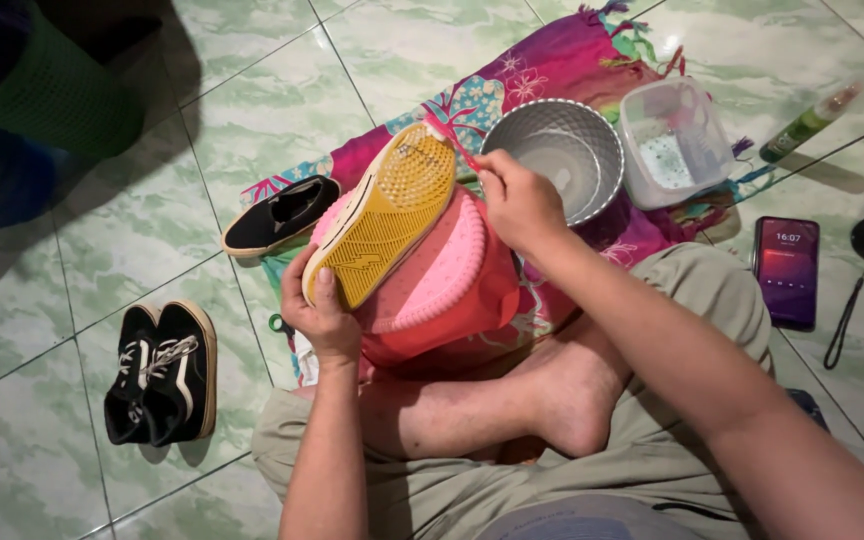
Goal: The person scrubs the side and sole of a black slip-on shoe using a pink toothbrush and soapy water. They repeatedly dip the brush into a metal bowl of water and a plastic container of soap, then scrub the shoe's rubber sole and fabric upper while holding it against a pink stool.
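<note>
The cloth (562,60) is spreading over the tiled floor under everything the hands are working at. On it, just beyond the right fingers, a grey bowl (564,160) is sitting, and a clear tub (674,145) is standing past that. A pink basin (452,290) is lying upturned between the two hands, below the fingers. The shoe (384,215) is resting sole-up across the basin, its long axis running from the left hand up toward the right fingers. The left hand (320,315) is gripping the heel end, thumb pressing on the yellow sole, fingers curling underneath. The right hand (520,200) is closing in a pinch at the toe end, touching it; something small and red is showing at the fingertips, too small to identify. A second shoe (280,212) is lying beyond the left fingers, and a black pair (162,375) is sitting well off to their left. A phone (786,270) is lying right of the right arm.
</note>
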